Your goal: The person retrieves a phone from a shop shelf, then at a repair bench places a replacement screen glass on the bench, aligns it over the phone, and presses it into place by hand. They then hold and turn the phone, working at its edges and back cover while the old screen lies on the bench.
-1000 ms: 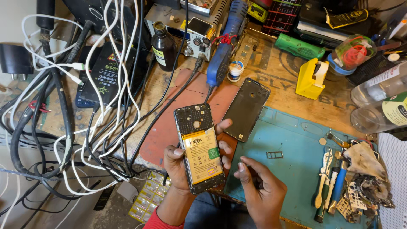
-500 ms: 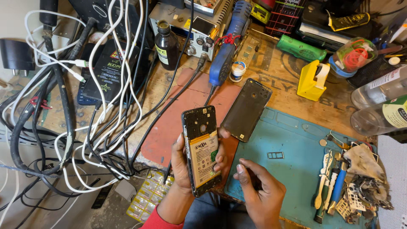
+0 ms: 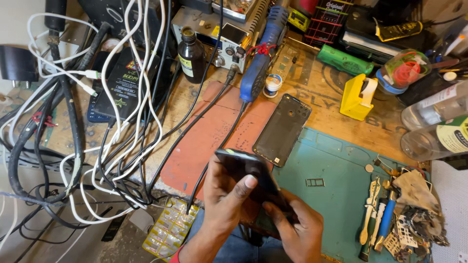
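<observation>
An opened dark smartphone point(image 3: 246, 171) is tilted with its dark side toward me, above the front edge of the bench. My left hand point(image 3: 222, 202) grips its left side, thumb laid across the face. My right hand point(image 3: 295, 229) holds its lower end from below. Just beyond, a black phone back cover point(image 3: 282, 129) lies flat, half on a red mat point(image 3: 204, 136) and half on a teal work mat point(image 3: 336, 190). A small SIM tray point(image 3: 314, 182) rests on the teal mat.
Tangled white and black cables point(image 3: 97, 122) hang at the left. A brown bottle point(image 3: 191, 56), blue hot-air handle point(image 3: 263, 58), yellow holder point(image 3: 357, 97), green cylinder point(image 3: 343, 59) and clear bottles point(image 3: 436, 126) line the back. Tweezers and tools point(image 3: 380, 219) lie right.
The phone has turned over: its open back with the yellow battery faced me before, now the dark side shows. My right hand has come up onto the phone's lower end.
</observation>
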